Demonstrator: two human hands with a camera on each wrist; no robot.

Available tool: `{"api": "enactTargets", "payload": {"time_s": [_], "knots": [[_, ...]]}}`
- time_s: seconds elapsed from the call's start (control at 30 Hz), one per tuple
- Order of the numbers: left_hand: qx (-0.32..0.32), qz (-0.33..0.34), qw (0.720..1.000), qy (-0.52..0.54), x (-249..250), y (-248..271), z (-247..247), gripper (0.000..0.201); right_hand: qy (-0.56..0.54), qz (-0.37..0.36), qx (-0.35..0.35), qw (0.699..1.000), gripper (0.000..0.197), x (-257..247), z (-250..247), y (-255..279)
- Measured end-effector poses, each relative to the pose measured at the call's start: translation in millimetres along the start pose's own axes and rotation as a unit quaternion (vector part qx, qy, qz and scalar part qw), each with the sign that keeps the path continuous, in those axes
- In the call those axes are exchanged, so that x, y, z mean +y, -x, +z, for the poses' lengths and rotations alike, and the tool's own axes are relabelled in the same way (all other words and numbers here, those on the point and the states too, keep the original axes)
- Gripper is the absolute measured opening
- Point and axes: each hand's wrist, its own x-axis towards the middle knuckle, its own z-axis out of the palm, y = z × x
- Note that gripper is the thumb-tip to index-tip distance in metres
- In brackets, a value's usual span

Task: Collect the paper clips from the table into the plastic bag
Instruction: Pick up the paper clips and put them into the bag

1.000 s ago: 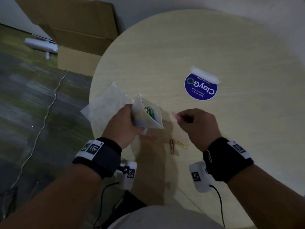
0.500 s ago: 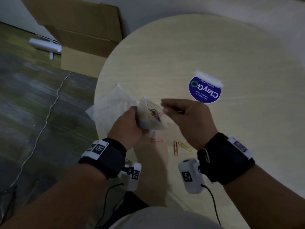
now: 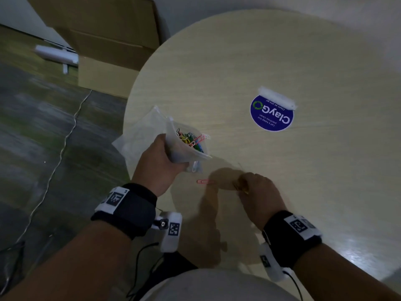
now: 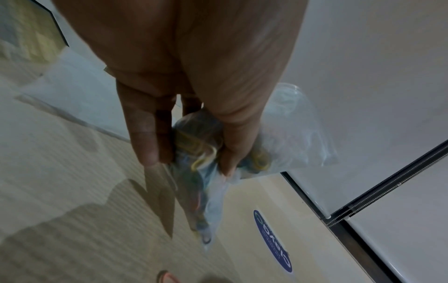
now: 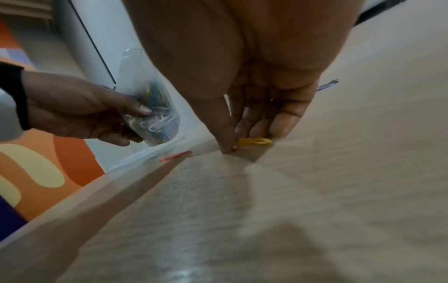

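My left hand grips a clear plastic bag just above the table, its mouth open upward, with several coloured paper clips inside. The left wrist view shows the fingers squeezing the bag low down. My right hand is down on the table, thumb and fingertips pinching a yellow paper clip. A pink paper clip lies on the table between the hands, also seen as the pink clip in the right wrist view. A white clip lies under the bag.
A second, flat plastic bag lies at the round table's left edge. A blue round sticker is stuck mid-table. A cardboard box and a cable are on the floor to the left.
My right hand carried a pink clip to the bag's mouth, let it go there, then came back down to the yellow clip. The left hand kept holding the bag.
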Motion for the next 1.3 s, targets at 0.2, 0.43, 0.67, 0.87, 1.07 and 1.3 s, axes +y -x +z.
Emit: {"api": "enactTargets", "payload": {"time_s": [0.2, 0.43, 0.67, 0.87, 1.07, 1.3], "knots": [[-0.003, 0.009, 1.0, 0.009, -2.7, 4.4, -7.2, 0.053, -0.022, -0.034, -0.033, 0.999, 0.018, 0.5, -0.8, -4.5], [-0.014, -0.003, 1.0, 0.001, -25.0, 10.9, -26.5, 0.057, -0.036, -0.19, -0.048, 0.98, 0.023, -36.1, -4.8, -25.3], [-0.034, 0.009, 0.999, -0.034, -34.0, 12.7, -25.6, 0.064, -0.007, -0.145, -0.077, 0.986, 0.022, -40.2, 11.9, -32.8], [-0.063, 0.03, 0.994, -0.08, -19.9, 8.3, -3.1, 0.064, -0.031, -0.079, -0.049, 0.995, 0.023, -11.0, 6.6, -30.2], [-0.063, 0.041, 0.995, -0.066, -7.5, 3.7, 10.7, 0.07, -0.141, -0.051, 0.093, 0.984, 0.014, -10.6, -35.4, -20.8], [-0.064, 0.048, 0.994, -0.069, -0.2, -0.8, 19.3, 0.062, -0.243, -0.135, 0.116, 0.954, 0.019, -66.1, -87.4, -15.6]]}}
